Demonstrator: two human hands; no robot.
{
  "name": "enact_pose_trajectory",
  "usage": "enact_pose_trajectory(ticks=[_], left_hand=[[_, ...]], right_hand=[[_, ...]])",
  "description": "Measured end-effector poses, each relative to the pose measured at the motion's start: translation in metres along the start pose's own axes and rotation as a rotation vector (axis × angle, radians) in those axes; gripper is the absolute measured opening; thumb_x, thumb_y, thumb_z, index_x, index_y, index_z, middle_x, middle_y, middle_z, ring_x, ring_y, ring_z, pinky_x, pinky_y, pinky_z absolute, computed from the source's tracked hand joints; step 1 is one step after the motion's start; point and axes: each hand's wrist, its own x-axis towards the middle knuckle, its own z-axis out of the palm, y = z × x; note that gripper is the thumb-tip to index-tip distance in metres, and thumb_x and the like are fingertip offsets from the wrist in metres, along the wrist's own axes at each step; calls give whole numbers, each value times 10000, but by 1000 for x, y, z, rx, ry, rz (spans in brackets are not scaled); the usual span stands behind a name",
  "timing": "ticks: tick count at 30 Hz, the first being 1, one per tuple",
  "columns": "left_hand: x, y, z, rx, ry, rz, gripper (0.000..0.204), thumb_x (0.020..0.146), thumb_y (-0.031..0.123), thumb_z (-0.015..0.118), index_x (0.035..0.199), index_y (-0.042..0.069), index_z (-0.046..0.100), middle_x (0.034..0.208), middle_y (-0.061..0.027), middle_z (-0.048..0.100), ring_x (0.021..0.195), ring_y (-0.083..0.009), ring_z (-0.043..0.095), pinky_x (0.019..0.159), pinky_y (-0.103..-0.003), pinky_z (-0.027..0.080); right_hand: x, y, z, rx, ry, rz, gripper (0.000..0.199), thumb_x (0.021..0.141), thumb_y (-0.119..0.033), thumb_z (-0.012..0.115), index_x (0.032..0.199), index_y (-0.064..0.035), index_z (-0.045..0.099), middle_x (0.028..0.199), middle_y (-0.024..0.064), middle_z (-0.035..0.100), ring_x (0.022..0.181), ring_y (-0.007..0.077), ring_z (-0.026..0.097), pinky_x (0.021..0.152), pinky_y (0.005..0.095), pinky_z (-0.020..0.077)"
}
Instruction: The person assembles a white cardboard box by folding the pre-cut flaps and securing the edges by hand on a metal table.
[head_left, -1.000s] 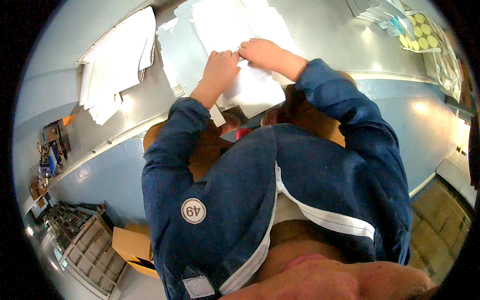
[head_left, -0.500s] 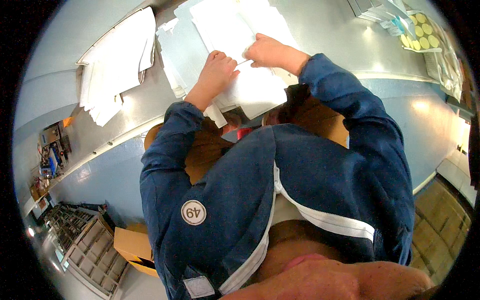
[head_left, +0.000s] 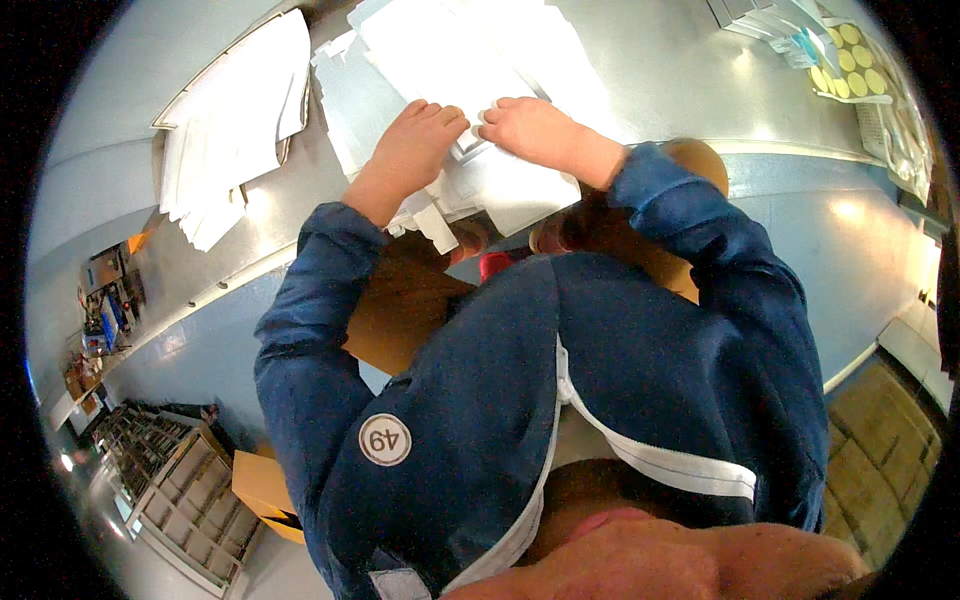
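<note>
A bright white card sheet (head_left: pixel 440 50), partly washed out by glare, lies before me on a loose pile of flat white pieces. My left hand (head_left: pixel 415 147) is closed at its near left edge, fingertips curled over the card. Close to it on the right, my right hand (head_left: pixel 535 132) pinches the same near edge. Between the two hands a raised fold or flap (head_left: pixel 470 146) shows. Nearer to me, more white card (head_left: pixel 515 185) reaches past the table's front edge over my lap. The thumbs are mostly hidden.
A stack of white flat sheets (head_left: pixel 235 125) lies at left on the metal table (head_left: pixel 665 85). At far right are a grey-white box (head_left: pixel 765 20) and a sheet of round yellow stickers (head_left: pixel 850 65). A cardboard box (head_left: pixel 265 490) and a rack (head_left: pixel 190 500) stand at lower left.
My right hand has come nearer to me, and my left hand has shifted slightly left. The white card has moved with them, and its fold between the hands shows more.
</note>
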Motion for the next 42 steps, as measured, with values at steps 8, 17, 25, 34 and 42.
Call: enact_pose_trajectory(ticks=[8, 17, 25, 34, 42], left_hand=[[26, 0, -5, -12, -182, 93, 427, 771, -35, 655, 1171, 115, 643, 1065, -45, 638, 1081, -259, 611, 921, -416, 438], [31, 0, -3, -68, -282, 44, 195, 789, 8, 653, 941, 130, 667, 1019, -47, 665, 1046, -255, 632, 924, -388, 439], [22, 0, -2, -148, -243, 36, 224, 775, -6, 637, 951, 128, 667, 979, -45, 661, 1021, -269, 625, 910, -407, 442], [12, 7, -1, -149, -166, -14, 173, 756, 25, 659, 893, 131, 663, 957, -37, 656, 1020, -261, 612, 902, -405, 431], [-6, 30, 20, -161, 66, -66, 362, 767, 59, 653, 1126, 108, 647, 1178, -71, 616, 1179, -286, 566, 1062, -474, 376]], right_hand=[[-5, -16, -3, -103, 0, 89, 125, 867, -139, 609, 928, -104, 712, 912, 37, 667, 902, 230, 670, 760, 377, 567], [-11, -12, -3, -78, 30, 77, 123, 865, -155, 597, 912, -117, 704, 933, 28, 659, 931, 225, 654, 796, 363, 554], [-13, -12, -3, -69, 33, 80, 124, 865, -166, 597, 906, -132, 708, 918, 17, 642, 944, 216, 646, 807, 355, 546], [-13, -11, -4, -47, 31, 84, 103, 851, -161, 600, 889, -127, 690, 914, 14, 632, 944, 214, 642, 793, 353, 551], [-9, -6, 0, -24, 51, 76, 103, 859, -166, 607, 860, -132, 705, 886, 22, 656, 912, 217, 665, 757, 362, 575]])
